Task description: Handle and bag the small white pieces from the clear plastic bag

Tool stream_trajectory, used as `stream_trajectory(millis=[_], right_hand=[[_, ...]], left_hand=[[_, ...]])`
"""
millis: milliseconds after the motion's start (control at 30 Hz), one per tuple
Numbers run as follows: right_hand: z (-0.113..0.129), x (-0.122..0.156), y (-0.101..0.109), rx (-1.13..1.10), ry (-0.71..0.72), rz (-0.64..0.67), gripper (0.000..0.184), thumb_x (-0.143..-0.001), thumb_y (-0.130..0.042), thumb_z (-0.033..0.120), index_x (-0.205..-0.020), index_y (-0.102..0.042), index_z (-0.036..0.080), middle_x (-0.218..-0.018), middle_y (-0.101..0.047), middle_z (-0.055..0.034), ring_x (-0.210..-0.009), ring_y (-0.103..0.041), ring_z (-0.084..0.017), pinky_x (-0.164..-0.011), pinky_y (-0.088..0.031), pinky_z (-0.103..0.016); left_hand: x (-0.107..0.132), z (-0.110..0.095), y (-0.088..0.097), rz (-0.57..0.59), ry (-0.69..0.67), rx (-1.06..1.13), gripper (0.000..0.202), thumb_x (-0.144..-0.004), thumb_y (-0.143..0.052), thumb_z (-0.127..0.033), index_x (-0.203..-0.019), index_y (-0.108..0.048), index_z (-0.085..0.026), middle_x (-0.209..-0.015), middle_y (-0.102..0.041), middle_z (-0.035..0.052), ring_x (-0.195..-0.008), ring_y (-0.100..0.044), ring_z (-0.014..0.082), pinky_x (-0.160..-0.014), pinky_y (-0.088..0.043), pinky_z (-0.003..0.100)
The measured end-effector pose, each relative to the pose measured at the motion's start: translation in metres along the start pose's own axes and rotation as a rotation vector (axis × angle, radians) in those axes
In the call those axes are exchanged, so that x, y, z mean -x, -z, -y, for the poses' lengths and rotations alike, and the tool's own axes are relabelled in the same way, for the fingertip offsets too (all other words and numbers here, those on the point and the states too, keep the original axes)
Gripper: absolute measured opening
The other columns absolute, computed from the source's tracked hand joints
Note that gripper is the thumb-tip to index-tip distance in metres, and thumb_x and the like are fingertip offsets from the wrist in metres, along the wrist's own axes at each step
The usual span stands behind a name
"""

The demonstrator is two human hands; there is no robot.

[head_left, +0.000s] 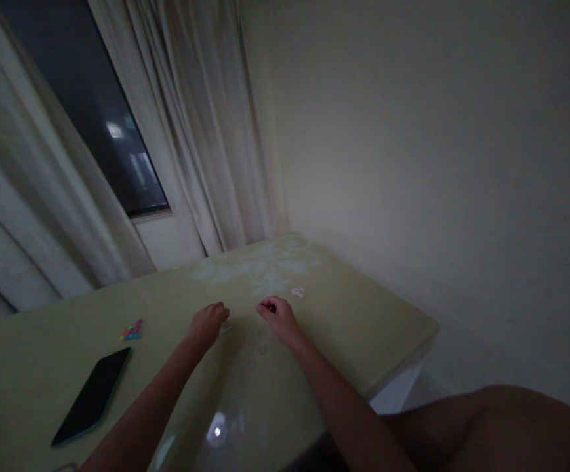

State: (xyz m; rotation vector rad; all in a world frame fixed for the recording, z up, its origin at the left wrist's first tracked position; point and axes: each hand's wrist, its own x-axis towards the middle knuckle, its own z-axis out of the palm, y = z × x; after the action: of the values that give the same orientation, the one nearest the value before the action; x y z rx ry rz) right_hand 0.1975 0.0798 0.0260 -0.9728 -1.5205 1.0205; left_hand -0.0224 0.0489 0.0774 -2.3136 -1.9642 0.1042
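Note:
My left hand (pixel 207 324) rests on the pale green table (pixel 344 314), fingers curled over a small clear thing that I cannot make out. My right hand (pixel 279 316) lies a little to its right, fingers pinched round something small and dark at the tips, too small to name. A small white piece (pixel 298 293) lies on the table just beyond my right hand.
A black phone (pixel 92 395) lies face up at the left. A small cluster of coloured bits (pixel 132 330) sits beyond it. Curtains (pixel 201 131) and a dark window (pixel 92 111) stand behind the table. The table's right corner (pixel 429 328) meets a plain wall. My bare knee (pixel 501 426) shows at the bottom right.

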Motion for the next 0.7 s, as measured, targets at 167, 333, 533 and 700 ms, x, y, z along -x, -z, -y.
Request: stream_trajectory(millis=[167, 333, 533, 700], right_hand=[[0.001, -0.002, 0.003, 0.016, -0.004, -0.051, 0.014, -0.086, -0.067, 0.03, -0.083, -0.071, 0.017, -0.077, -0.068, -0.0018, -0.07, -0.059, -0.015, -0.067, -0.045, -0.026], [0.0, -0.008, 0.013, 0.12, -0.052, -0.166, 0.018, -0.092, -0.058, 0.027, -0.1, -0.071, 0.016, -0.086, -0.072, -0.0058, -0.076, -0.066, -0.018, -0.07, -0.049, -0.026], [-0.006, -0.01, 0.041, 0.372, -0.126, -0.159, 0.011, -0.089, -0.062, 0.017, -0.097, -0.071, 0.016, -0.09, -0.074, -0.0074, -0.079, -0.066, -0.018, -0.074, -0.046, -0.028], [-0.006, -0.001, 0.057, 0.561, -0.145, 0.094, 0.007, -0.081, -0.073, 0.01, -0.083, -0.073, 0.017, -0.084, -0.075, -0.0047, -0.077, -0.066, -0.016, -0.068, -0.041, -0.024]], left_hand=[[0.0, 0.0, 0.003, -0.032, 0.002, 0.031, 0.026, -0.095, -0.052, -0.009, -0.087, -0.074, -0.02, -0.1, -0.073, 0.0097, -0.095, -0.072, 0.0227, -0.079, -0.049, 0.029], [0.021, 0.0, 0.003, -0.135, 0.021, 0.116, 0.044, -0.093, -0.042, -0.002, -0.115, -0.076, -0.02, -0.117, -0.075, 0.0119, -0.105, -0.073, 0.0231, -0.088, -0.051, 0.031], [0.069, -0.027, -0.038, -0.276, -0.02, 0.602, 0.032, -0.097, -0.052, -0.035, -0.1, -0.082, -0.026, -0.102, -0.079, 0.0082, -0.089, -0.076, 0.024, -0.081, -0.058, 0.033], [0.078, -0.045, -0.039, -0.184, -0.074, 0.877, 0.035, -0.094, -0.058, -0.049, -0.099, -0.082, -0.024, -0.09, -0.077, 0.007, -0.072, -0.069, 0.0201, -0.069, -0.054, 0.029]])
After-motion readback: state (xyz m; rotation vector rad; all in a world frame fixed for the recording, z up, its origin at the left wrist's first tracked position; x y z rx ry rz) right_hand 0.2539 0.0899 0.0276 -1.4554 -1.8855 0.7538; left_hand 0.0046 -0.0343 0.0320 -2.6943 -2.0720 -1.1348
